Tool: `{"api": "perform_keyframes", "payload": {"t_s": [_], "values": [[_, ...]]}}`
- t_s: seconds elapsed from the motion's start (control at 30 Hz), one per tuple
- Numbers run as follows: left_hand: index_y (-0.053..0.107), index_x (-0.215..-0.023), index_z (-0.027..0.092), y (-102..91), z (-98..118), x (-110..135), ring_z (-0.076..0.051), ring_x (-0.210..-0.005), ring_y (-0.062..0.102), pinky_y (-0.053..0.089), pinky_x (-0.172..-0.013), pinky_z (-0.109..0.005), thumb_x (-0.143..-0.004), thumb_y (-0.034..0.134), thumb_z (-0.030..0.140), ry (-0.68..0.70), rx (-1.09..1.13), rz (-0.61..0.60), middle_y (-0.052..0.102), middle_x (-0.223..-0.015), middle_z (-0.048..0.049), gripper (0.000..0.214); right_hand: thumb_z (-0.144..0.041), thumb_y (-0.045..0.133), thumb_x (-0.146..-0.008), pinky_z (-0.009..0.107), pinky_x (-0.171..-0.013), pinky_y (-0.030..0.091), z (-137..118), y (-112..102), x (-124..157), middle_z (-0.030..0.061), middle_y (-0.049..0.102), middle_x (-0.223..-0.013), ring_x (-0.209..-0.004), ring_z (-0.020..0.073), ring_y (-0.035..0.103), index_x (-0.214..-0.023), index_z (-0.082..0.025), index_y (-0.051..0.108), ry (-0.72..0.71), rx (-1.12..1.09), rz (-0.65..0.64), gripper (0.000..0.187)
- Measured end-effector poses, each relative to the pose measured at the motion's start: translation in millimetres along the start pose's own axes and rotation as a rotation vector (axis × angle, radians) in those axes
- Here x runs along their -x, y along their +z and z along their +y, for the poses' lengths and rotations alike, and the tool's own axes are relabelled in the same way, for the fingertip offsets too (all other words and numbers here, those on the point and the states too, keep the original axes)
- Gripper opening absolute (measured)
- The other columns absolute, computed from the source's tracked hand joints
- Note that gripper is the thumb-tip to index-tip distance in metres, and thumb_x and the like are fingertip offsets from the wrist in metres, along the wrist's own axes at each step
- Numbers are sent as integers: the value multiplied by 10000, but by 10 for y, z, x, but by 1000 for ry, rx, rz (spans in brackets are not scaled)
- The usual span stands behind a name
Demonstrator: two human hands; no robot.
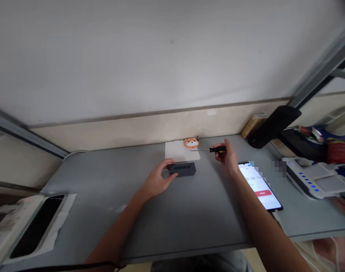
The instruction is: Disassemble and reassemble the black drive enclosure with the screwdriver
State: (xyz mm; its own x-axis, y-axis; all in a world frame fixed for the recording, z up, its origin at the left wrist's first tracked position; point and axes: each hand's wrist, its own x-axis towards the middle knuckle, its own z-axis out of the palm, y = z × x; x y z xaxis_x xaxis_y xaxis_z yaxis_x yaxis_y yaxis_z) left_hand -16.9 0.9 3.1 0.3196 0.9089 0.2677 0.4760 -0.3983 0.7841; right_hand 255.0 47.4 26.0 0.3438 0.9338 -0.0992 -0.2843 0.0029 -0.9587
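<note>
A dark grey box with a row of vent slots (184, 170) lies on the desk, its left end between the thumb and fingers of my left hand (159, 178). My right hand (228, 158) grips the black and yellow handle of a screwdriver (217, 149). The thin shaft points left, its tip over a sheet of white paper (175, 150) behind the box. On the paper's far right corner sits an orange and white animal-face case (191, 142). The screwdriver tip is apart from the box.
Right of my right forearm lies a lit phone (260, 185) showing a timer. A black cylinder (274, 126) leans by a small box (253, 124) at the back right, near a white device with blue lights (316, 179). Another phone (39, 226) lies at the left beside a power strip (15, 223).
</note>
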Motion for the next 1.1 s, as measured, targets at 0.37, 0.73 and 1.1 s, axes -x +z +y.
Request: {"api": "perform_keyframes", "payload": {"t_s": [0.37, 0.73, 1.1], "values": [[677, -1104, 208, 81, -54, -56, -216, -933, 696, 566, -863, -368, -933, 584, 449, -221, 135, -62, 734, -1027, -62, 310, -903, 636, -598, 257, -381, 288, -87, -59, 5, 8, 582, -552, -400, 97, 453, -595, -211, 657, -92, -54, -114, 693], [711, -1064, 241, 169, -38, -42, -213, -996, 706, 571, -924, -362, -975, 553, 342, -74, -107, -53, 744, -1083, -49, 208, -971, 450, -687, 275, -408, 297, -83, -49, 75, 12, 501, -467, -425, 133, 441, -576, -220, 635, -222, 141, -196, 781], [543, -1392, 218, 209, 363, 113, -206, -1123, 683, 558, -999, -366, -1051, 455, 393, 92, 21, 261, 678, -1314, -119, 393, -576, 482, -1002, 297, -669, 444, 96, 245, 633, 45, 699, -825, -689, 167, 612, -1342, -228, 657, -1153, 955, -571, 517]]}}
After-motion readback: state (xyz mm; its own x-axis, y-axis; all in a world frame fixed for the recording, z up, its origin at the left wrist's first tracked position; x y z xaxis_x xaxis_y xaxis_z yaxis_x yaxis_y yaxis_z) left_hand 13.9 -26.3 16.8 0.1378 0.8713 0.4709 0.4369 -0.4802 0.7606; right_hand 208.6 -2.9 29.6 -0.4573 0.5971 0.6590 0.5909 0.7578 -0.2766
